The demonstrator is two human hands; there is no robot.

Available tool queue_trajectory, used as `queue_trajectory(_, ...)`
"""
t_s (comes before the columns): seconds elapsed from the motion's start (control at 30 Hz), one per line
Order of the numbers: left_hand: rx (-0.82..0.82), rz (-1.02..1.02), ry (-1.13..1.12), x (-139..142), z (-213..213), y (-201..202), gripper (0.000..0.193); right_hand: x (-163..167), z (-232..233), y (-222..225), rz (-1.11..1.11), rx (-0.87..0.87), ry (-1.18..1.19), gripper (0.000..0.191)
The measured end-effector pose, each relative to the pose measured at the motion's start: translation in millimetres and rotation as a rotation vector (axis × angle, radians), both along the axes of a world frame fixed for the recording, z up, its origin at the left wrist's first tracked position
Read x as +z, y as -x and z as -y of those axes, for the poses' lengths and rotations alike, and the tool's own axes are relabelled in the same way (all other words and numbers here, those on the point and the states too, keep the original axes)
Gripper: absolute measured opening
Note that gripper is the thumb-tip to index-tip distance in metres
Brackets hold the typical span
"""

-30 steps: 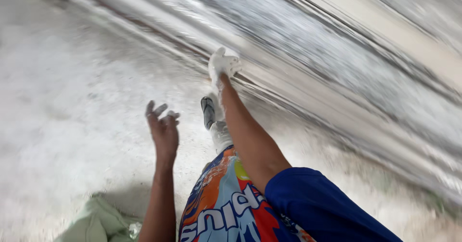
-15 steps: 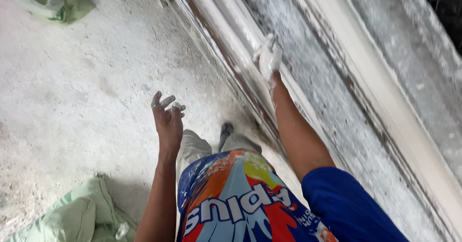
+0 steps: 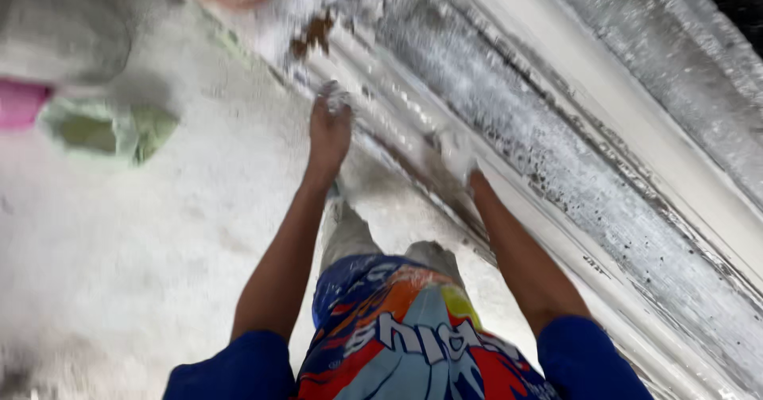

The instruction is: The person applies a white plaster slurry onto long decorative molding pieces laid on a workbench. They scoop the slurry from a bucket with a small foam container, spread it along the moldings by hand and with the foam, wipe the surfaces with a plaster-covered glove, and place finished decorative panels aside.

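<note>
Two bare hands are reaching forward over a dusty white floor (image 3: 119, 233). Left hand (image 3: 329, 130): extended toward the far side, whitened at the fingers (image 3: 335, 98), lying at the near edge of a long pale moulding (image 3: 556, 153); the picture is blurring here, so whether the fingers are closing on anything cannot be told. Right hand (image 3: 455, 155): coated in white, pressing against the moulding, just right of the left hand; its fingers are smearing into the blur, their spread not readable. Moulding: running diagonally from far left to near right, ribbed, flaking, speckled with dark spots. Trousers (image 3: 373, 241): grey, standing between the arms. Shirt (image 3: 413, 336): blue-sleeved, with an orange and pale front. Green cloth (image 3: 111, 130): lying on the floor at far left. Pink item (image 3: 20, 102): sitting at the left edge, beside the cloth.
</note>
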State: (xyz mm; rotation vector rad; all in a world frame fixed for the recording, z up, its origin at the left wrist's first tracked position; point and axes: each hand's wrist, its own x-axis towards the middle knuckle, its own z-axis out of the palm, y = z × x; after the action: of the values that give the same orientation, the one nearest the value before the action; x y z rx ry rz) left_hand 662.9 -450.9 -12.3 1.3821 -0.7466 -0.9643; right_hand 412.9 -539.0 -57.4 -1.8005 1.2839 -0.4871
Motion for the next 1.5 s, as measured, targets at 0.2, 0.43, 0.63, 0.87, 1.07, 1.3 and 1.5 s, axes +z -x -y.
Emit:
queue_trajectory(0.2, 0.324, -0.397, -0.118, 33, 167, -82, 0.071, 40, -13, -32, -0.057, -0.031, -0.164, 0.047)
queue_trajectory(0.43, 0.671, -0.695, -0.235, 47, 244, -106, 0.065, 17, -43, -31, 0.018, -0.376, -0.276, 0.040)
queue_trajectory(0.63, 0.686, -0.451, -0.338, 34, 240, -102, 0.060, 5, -63, -24, 0.058, -0.491, -0.242, 0.038)
queue_trajectory(0.87, 0.355, -0.930, -0.356, 24, 174, -67, 0.062, 21, -45, -54, 0.269, -0.549, -0.262, 0.038)
queue_trajectory(1.07, -0.057, -0.831, -0.153, 50, 138, -111, 0.060, 24, -17, -93, 0.526, -0.538, -0.358, 0.037)
queue_trajectory(1.3, 0.019, 0.268, 0.068, 72, 164, -267, 0.056, 21, 3, -117, 0.453, -0.488, -0.288, 0.037)
queue_trajectory(1.5, -0.018, 1.202, 0.004, 57, 183, -297, 0.064, 16, -3, -110, 0.319, -0.373, -0.119, 0.035)
